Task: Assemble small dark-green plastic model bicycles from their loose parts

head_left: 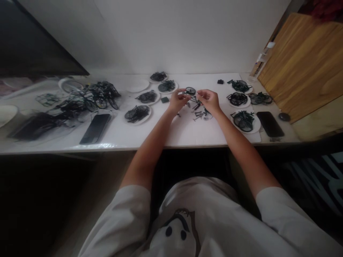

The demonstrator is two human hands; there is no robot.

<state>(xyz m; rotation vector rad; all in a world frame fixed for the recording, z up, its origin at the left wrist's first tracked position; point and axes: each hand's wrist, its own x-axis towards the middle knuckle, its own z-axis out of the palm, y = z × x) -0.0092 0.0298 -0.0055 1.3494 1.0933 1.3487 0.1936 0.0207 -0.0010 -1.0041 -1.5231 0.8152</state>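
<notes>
Above the white table, a small dark model bicycle [190,90], with one wheel showing at its far side, sits between my two hands. My left hand [177,101] has its thumb and fingers closed at the left of it. From the right, my right hand [209,100] pinches it, the fingertips partly hiding the thin frame. Just below, loose small bicycle parts [198,115] lie on the white sheet, close to my right wrist. Exactly which piece each hand grips is too small to make out.
White plates of dark bicycle parts stand left [144,120] and right [257,125]. Many assembled model bicycles [103,93] crowd the left side. Phones lie left [95,128] and right [269,124]. A clear bottle [262,62] stands by a wooden board [302,67]. A dark screen [34,43] overhangs the left.
</notes>
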